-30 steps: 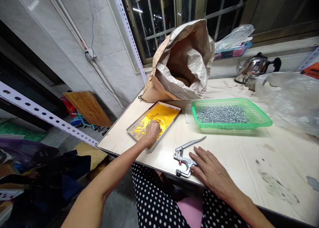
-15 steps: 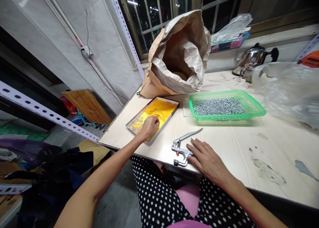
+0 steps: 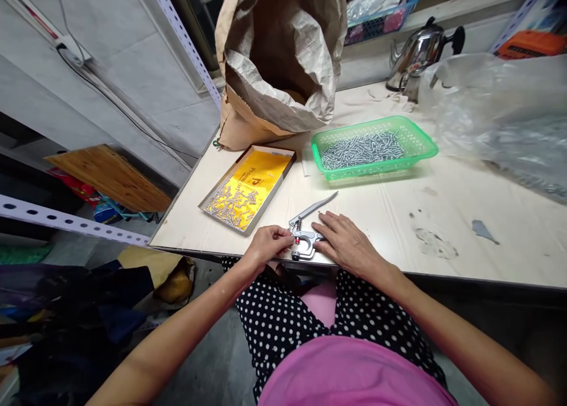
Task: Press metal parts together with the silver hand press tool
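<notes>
A grey metal hand-press plier (image 3: 305,240) with a spring, a red part at its jaw and a raised lever lies near the table's front edge. My right hand (image 3: 349,240) rests over its handle end, fingers stretched out and touching it; the lower handle is partly hidden. Beside the jaw, my left hand (image 3: 268,244) is closed in a pinch. Whatever its fingertips hold is too small to make out. Left of the plier is a shallow box (image 3: 268,208) with a yellow bottom, small metal pieces (image 3: 230,205) scattered in its near half.
A green plastic basket (image 3: 374,171) full of small metal pieces stands behind the plier. An open paper sack (image 3: 248,122) stands at the back left. A steel kettle (image 3: 416,51) and clear plastic bags (image 3: 496,110) are at the back right. A grey scrap (image 3: 484,231) lies on the right.
My left hand has moved from over the yellow-bottomed box rightward and nearer to me, to the plier's jaw. My right hand stays at the plier. The view has tilted downward.
</notes>
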A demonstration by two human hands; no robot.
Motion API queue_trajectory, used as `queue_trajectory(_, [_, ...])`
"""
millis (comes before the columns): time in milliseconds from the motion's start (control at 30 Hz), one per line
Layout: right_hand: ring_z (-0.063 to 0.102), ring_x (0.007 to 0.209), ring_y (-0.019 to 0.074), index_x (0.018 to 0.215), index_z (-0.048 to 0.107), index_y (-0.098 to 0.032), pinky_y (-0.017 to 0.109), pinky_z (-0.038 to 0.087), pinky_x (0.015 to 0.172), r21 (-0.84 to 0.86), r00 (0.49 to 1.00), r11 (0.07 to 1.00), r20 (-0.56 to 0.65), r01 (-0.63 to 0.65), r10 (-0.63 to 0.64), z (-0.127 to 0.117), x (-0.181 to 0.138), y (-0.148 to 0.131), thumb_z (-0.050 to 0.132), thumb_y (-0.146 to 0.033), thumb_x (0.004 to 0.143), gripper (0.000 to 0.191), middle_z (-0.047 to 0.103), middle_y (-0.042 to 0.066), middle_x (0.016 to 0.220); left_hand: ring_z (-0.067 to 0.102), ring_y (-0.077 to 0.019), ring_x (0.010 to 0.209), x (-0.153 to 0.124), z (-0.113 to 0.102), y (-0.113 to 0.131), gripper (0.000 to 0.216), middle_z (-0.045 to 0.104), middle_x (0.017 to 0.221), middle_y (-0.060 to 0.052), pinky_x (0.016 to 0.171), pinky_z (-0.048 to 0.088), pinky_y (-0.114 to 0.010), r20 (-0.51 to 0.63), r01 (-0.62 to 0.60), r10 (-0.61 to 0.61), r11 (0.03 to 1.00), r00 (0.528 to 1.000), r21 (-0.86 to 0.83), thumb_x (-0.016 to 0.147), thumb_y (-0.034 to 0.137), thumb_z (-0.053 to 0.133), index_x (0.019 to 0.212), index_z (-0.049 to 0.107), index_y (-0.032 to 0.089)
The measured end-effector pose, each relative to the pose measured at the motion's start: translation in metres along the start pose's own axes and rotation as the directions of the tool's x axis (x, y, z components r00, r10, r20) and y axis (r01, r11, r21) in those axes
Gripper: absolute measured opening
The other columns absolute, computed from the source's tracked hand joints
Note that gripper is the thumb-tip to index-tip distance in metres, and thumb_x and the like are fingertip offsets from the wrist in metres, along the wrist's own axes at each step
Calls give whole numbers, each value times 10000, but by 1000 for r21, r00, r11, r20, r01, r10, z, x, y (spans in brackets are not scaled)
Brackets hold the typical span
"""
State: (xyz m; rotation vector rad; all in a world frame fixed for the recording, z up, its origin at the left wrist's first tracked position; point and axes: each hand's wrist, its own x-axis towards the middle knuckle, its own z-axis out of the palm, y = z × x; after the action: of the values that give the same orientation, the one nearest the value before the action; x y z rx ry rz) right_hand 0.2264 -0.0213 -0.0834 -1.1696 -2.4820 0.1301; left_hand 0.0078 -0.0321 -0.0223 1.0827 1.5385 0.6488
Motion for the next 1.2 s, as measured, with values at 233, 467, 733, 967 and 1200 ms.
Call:
queue_trajectory(233, [435,1338,324,1308,572,-148,535,354,1101,33,1000,999,-6,-19,19,1,0,0,508,-385,968,419,510,183,1419,469,-59,483,2,0,-3,168,582,577,28,486,368,-185,21,67,-68,996,997,65,732,274,724,752,675,114])
queue_trajectory(467, [435,1330,339,1313,567,-144,517,357,1100,-3,1000,1000,-1,-19,19,3,-1,1,495,-411,975,437,507,169,1422,462,-61,487,1,1,-2,170,590,574,17,486,344,-186,21,71,-74,992,997,107,756,268,698,775,695,100])
queue_trajectory(733, [435,1331,330,1312,574,-146,510,349,1105,-12,1000,1000,-16,-17,17,4,-1,1,500,-415,971,440,510,169,1418,441,-70,481,2,4,0,211,570,547,17,475,313,-204,20,84,-88,983,996,161,729,308,716,698,670,105])
queue_trajectory(967, [435,1334,316,1317,562,-150,508,345,1110,-17,1000,1000,-15,-8,8,5,-1,2,477,-421,979,441,505,169,1422,452,-79,491,2,6,2,137,573,539,22,499,330,-212,1,108,-110,975,994,195,726,241,691,670,676,118])
queue_trajectory(1200, [441,1325,326,1306,573,-148,512,353,1102,-19,1000,1000,-19,-10,10,5,-2,1,483,-421,977,436,509,172,1414,473,-98,529,6,5,-6,186,581,566,10,510,331,-218,-5,87,-91,941,996,326,728,299,682,713,699,115])
